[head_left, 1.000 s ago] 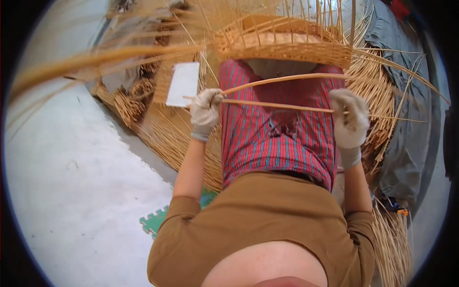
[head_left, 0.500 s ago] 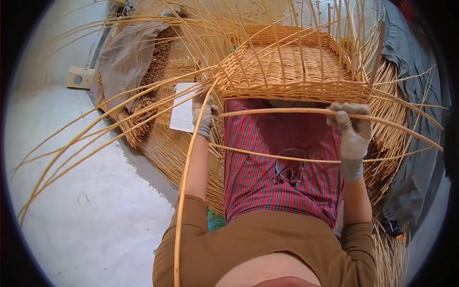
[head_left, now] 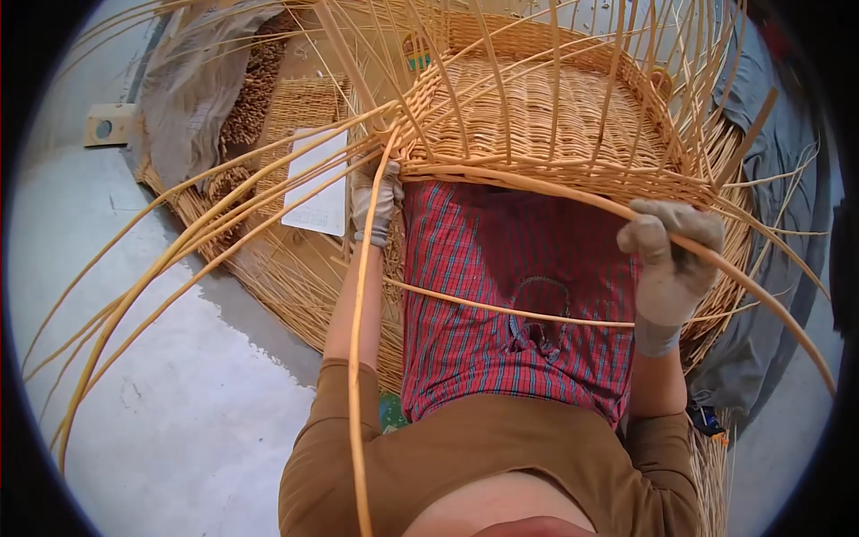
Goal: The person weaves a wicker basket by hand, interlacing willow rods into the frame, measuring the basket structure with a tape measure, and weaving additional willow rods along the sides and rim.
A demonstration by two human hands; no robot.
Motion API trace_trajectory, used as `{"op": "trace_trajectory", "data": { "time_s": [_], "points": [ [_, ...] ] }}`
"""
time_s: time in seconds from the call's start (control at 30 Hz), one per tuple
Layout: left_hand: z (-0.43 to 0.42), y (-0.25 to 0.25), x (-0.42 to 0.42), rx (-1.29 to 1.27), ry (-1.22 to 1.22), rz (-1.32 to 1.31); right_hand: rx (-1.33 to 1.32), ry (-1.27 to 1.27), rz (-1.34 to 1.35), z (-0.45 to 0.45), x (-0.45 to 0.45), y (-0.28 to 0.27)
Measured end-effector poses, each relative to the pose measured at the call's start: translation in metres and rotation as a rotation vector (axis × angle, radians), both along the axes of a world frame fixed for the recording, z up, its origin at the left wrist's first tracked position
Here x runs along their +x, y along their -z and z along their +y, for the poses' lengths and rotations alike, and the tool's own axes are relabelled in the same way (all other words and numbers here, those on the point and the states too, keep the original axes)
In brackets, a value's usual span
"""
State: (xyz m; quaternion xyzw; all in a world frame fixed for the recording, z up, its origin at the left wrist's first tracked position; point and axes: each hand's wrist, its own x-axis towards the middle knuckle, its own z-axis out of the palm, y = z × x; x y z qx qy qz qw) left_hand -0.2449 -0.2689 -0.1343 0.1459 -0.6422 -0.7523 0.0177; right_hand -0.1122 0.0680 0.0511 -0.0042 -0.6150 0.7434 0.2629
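A partly woven wicker basket (head_left: pixel 546 116) rests tilted above my lap, with upright stakes rising from its sides. My left hand (head_left: pixel 378 204), in a pale work glove, is closed at the basket's near left corner; rods hide part of its fingers. My right hand (head_left: pixel 673 259), gloved too, pinches a thick willow rod (head_left: pixel 591 199) between thumb and fingers. This rod runs along the basket's near edge from the left corner, and its far part bends down to the right. Several long rods (head_left: pixel 201 224) fan out leftward from the left corner, and another (head_left: pixel 358 358) hangs down over my left arm.
A white paper sheet (head_left: pixel 318 192) lies left of the basket beside a flat woven piece (head_left: pixel 300 112). Bundles of rods (head_left: pixel 255 80) lie at the left, partly under grey cloth (head_left: pixel 192 98). More rods and dark cloth (head_left: pixel 761 295) are at the right. A thin rod (head_left: pixel 510 311) crosses my lap.
The rod in my right hand has come up against the basket's near edge at its left part. My right hand has shifted slightly right and down, and the rod bends more. The basket has tilted slightly.
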Motion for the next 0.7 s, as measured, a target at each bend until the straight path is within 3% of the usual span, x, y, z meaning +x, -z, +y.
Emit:
{"op": "trace_trajectory", "data": {
  "time_s": [0.03, 0.13, 0.17, 0.27, 0.3, 0.47, 0.53, 0.6, 0.63, 0.67, 0.7],
  "points": [
    [-0.019, 0.022, -0.003, 0.2, 0.131, 0.133, 0.065, 0.007, -0.017, 0.003, 0.005, 0.003],
    [-0.026, 0.031, -0.009, 0.227, 0.076, 0.148, 0.113, 0.039, -0.025, 0.003, 0.02, 0.028],
    [-0.027, 0.028, -0.008, -0.265, 0.128, 0.199, 0.081, 0.073, -0.055, 0.001, 0.024, 0.034],
    [-0.016, 0.027, -0.013, -0.38, 0.063, 0.357, -0.005, 0.077, -0.117, -0.001, 0.033, 0.034],
    [-0.007, 0.008, -0.009, -0.352, 0.069, 0.283, -0.035, 0.104, -0.102, -0.002, 0.032, 0.033],
    [-0.02, 0.032, -0.017, -0.173, 0.057, 0.225, -0.061, 0.114, -0.166, -0.015, 0.033, 0.05],
    [-0.017, 0.026, -0.017, -0.12, 0.022, 0.235, 0.005, 0.125, -0.252, -0.02, 0.032, 0.035],
    [-0.014, 0.018, -0.014, -0.162, 0.049, 0.253, 0.008, 0.063, -0.176, -0.027, 0.026, 0.026],
    [-0.011, 0.019, -0.016, -0.153, 0.025, 0.248, 0.191, 0.075, -0.16, -0.03, 0.018, 0.017],
    [-0.016, 0.027, -0.02, -0.154, 0.033, 0.249, 0.189, 0.082, -0.16, -0.03, 0.01, 0.012],
    [-0.024, 0.036, -0.021, 0.113, 0.055, 0.236, 0.14, -0.005, -0.118, -0.029, 0.002, 0.009]
  ]
}}
